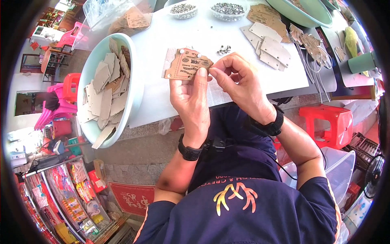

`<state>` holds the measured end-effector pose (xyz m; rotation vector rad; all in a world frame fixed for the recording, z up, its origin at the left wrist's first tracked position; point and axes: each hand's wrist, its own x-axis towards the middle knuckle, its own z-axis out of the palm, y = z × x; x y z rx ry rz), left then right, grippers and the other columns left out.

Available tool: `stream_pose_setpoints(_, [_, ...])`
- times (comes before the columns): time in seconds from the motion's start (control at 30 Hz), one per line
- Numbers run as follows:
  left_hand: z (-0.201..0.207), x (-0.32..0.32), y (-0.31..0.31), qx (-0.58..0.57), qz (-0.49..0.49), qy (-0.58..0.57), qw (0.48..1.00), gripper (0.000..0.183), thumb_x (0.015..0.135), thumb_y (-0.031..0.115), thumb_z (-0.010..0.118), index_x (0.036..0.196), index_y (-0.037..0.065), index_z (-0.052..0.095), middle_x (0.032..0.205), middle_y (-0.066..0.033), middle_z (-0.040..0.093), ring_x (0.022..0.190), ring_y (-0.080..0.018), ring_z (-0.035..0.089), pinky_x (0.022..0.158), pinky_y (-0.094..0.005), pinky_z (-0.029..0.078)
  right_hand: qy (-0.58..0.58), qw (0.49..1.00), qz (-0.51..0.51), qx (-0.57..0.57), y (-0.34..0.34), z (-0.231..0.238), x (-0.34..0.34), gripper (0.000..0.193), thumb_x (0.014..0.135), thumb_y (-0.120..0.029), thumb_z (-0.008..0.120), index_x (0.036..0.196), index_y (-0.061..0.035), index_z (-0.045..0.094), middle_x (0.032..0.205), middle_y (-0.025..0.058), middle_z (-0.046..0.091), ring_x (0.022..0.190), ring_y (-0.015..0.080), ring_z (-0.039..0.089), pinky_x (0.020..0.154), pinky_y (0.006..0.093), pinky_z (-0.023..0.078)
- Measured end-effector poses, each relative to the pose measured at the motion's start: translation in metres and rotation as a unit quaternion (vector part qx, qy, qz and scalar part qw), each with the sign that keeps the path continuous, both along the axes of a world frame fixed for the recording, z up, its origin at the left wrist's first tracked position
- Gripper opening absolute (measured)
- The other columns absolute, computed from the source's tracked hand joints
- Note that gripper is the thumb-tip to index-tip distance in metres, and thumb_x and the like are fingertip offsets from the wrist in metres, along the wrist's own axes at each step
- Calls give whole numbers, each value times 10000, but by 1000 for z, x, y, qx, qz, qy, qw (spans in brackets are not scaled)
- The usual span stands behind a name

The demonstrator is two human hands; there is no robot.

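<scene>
A brown printed cardboard tag (187, 64) with a wavy outline is held up over the white table. My left hand (190, 97) grips its lower edge, the thumb lying across its front. Pale round studs sit along the tag's upper edge. At its right corner, my right hand (239, 79) is closed in a pinch, thumb against forefinger; whatever lies between those fingertips is hidden. Just beyond my right hand is a small heap of shiny metal fasteners (224, 50). Part of a plain grey card (168, 58) shows behind the tag's left side.
A pale green basin (136, 87) of grey card pieces (106, 101) stands at the left. Two clear tubs (230, 16) (182, 15) of metal fasteners are at the back. Stacked grey cards (273, 51) lie at the right, near white cords (319, 67). A red stool (329, 124) is beside me.
</scene>
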<state>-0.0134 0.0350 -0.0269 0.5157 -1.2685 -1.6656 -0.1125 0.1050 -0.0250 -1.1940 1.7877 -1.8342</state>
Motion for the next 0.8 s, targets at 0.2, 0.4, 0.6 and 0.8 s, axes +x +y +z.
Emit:
stream_pose_setpoints(0.2, [3, -1, 0, 3, -2, 8, 1000, 359, 950, 21, 568, 1295, -17, 475, 1116, -98, 618, 961, -131, 608, 832, -294, 510, -27, 1000, -5, 5, 0, 0, 3, 93, 865, -100, 686, 873, -18, 644, 824, 43, 624, 675, 105, 568, 560, 248, 463])
stream_pose_setpoints(0.4, [4, 0, 2, 5, -12, 2, 1000, 358, 955, 22, 559, 1299, -21, 469, 1118, -105, 618, 968, -135, 608, 845, -296, 507, -98, 995, 4, 22, 2, -2, 4, 111, 884, -116, 681, 895, -11, 644, 812, 30, 620, 681, 78, 561, 547, 230, 476])
stream_pose_setpoints(0.6, [2, 2, 4, 2, -9, -2, 1000, 361, 959, 6, 538, 1309, -28, 456, 1122, -107, 614, 988, -143, 605, 863, -301, 503, -216, 975, 51, 16, 4, 0, 7, 147, 930, -146, 645, 957, -4, 616, 823, 11, 635, 711, 37, 571, 555, 198, 500])
stream_pose_setpoints(0.8, [8, 2, 10, -21, 7, -16, 1000, 389, 963, -12, 513, 1342, -27, 426, 1156, -115, 600, 1010, -154, 601, 865, -310, 505, -251, 966, 53, 12, 1, 2, 11, 166, 933, -147, 639, 993, 4, 606, 834, 16, 635, 713, 38, 581, 567, 200, 517])
